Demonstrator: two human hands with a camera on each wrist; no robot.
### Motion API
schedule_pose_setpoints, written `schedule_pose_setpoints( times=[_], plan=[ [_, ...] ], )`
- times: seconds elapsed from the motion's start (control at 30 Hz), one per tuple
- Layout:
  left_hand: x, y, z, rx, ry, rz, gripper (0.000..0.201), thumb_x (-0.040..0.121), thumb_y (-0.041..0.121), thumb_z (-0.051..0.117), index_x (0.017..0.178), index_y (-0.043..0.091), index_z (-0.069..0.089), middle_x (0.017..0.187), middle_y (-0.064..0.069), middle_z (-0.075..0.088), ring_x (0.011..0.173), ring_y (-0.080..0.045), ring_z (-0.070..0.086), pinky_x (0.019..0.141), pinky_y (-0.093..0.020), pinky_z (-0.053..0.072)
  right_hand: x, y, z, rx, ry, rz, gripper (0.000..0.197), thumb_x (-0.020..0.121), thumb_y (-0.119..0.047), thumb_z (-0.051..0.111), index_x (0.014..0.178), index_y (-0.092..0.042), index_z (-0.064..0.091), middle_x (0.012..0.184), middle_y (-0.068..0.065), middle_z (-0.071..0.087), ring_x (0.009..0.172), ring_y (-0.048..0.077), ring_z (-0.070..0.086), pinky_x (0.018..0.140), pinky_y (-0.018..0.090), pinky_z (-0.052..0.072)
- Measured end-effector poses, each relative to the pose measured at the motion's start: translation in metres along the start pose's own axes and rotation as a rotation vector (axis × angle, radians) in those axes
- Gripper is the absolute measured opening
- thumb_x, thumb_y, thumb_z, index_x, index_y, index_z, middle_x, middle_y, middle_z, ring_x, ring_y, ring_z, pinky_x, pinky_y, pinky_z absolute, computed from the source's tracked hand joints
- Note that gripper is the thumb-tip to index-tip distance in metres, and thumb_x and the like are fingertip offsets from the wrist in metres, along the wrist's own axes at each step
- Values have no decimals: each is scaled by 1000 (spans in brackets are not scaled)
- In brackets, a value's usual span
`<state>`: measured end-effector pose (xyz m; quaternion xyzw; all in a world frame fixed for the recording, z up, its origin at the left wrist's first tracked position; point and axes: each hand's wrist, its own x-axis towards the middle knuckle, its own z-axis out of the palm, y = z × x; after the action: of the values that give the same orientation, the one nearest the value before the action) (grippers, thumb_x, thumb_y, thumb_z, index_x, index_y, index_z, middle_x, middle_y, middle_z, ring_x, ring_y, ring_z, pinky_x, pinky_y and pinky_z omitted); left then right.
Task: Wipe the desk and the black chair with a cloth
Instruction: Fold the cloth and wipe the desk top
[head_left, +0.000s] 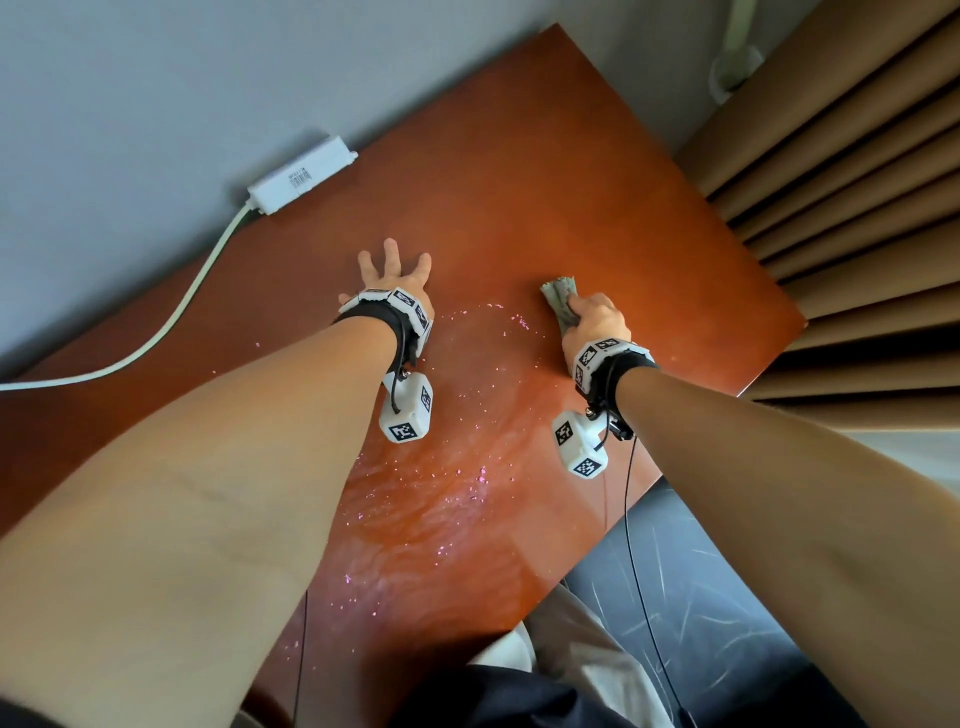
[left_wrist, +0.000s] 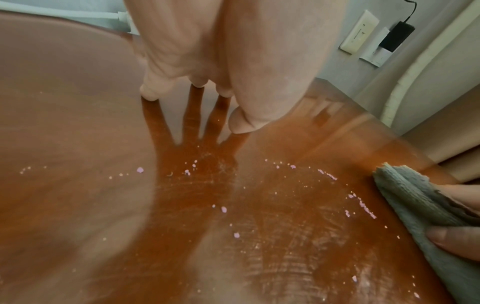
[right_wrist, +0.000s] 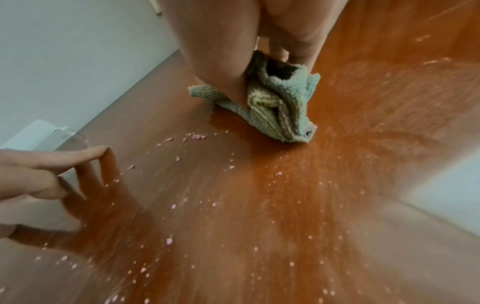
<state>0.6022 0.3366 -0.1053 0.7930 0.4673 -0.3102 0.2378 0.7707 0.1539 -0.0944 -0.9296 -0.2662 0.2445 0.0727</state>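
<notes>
Cloth (head_left: 560, 301), bunched lengthwise, points away in right hand (head_left: 597, 325).

Head camera is looking steeply down from above the desk (head_left: 519, 208), taking in both forearms, wall and curtain; left wrist camera is sitting low over the desk, looking along the left hand (left_wrist: 207, 51) toward the wall, catching the cloth (left_wrist: 415, 205) at its right edge; right wrist camera is sitting equally low, looking along the right hand (right_wrist: 221, 41) at the cloth close up, catching left fingers (right_wrist: 52, 160) at its left edge; all three are sharing the stretch of desk with pink specks (head_left: 467, 478) between the hands.
</notes>
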Motion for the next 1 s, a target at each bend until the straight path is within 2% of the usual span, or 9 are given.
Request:
schedule_pose_setpoints(
  times=[0.2, 0.47, 0.63, 0.73, 0.8, 0.9, 0.93, 0.97, 1.0],
  plan=[
    [1, -2, 1, -13, 4, -3, 89, 85, 12, 47, 154, 46, 2, 162, -1, -23, 149, -34, -19, 116, -66, 10, -1, -18, 6, -48, -55, -89, 55, 86, -6, 53, 135, -29, 52, 133, -4, 46, 110, 28, 55, 91, 27, 45],
    [-4, -2, -3, 2, -37, 21, 94, 82, 6, 45, 152, 47, -2, 161, 3, -25, 149, -29, -22, 114, -65, 7, -7, -33, 18, -54, -109, -253, 52, 86, -6, 51, 129, -35, 56, 128, -10, 50, 110, 26, 52, 91, 28, 48],
    [2, -5, -1, 6, 38, 72, 81, 95, 15, 50, 157, 39, 3, 164, -8, -17, 148, -43, -12, 115, -68, 11, -13, -45, 26, 0, -183, -331, 50, 85, -8, 51, 122, -39, 62, 120, -9, 56, 102, 20, 57, 83, 27, 49],
    [-9, 0, -13, 40, -62, 27, 102, 83, -3, 51, 153, 44, -6, 161, -2, -26, 148, -36, -20, 115, -65, 10, -9, -48, 18, 123, -54, -251, 48, 82, -5, 48, 113, -36, 68, 110, -5, 61, 90, 20, 60, 71, 24, 48],
    [-11, 2, -16, 53, -99, 28, 111, 73, -8, 48, 153, 45, -7, 161, -1, -28, 148, -34, -22, 115, -65, 10, -2, -48, 10, 171, 56, -191, 46, 85, -4, 48, 118, -29, 66, 115, 0, 59, 93, 20, 60, 71, 23, 49],
    [13, -5, -4, 88, -115, -68, 138, 26, 5, 37, 150, 51, -2, 161, -1, -27, 148, -37, -21, 111, -72, 11, 10, -46, 2, 158, 90, -95, 53, 86, 0, 43, 130, -25, 57, 125, 1, 49, 109, 25, 50, 85, 28, 49],
    [18, -7, 0, 108, -108, -81, 142, 20, 5, 35, 149, 52, -1, 161, -1, -27, 148, -39, -20, 109, -73, 12, 13, -46, 3, 115, 51, -77, 57, 85, 2, 42, 133, -26, 54, 128, -1, 45, 113, 25, 45, 87, 26, 44],
    [20, -8, 2, 93, -92, -69, 139, 26, 4, 41, 150, 51, -1, 161, -2, -25, 148, -40, -18, 109, -73, 12, 15, -46, 5, 67, 15, -81, 60, 85, 3, 42, 135, -26, 52, 130, -2, 43, 115, 25, 41, 85, 25, 40],
    [16, -8, 1, 57, -73, -23, 126, 46, 4, 50, 153, 48, 0, 162, -4, -23, 148, -40, -16, 111, -72, 11, 16, -48, 7, 23, -9, -107, 61, 84, 4, 43, 136, -26, 51, 131, -3, 43, 115, 25, 40, 82, 24, 38]
  ],
)
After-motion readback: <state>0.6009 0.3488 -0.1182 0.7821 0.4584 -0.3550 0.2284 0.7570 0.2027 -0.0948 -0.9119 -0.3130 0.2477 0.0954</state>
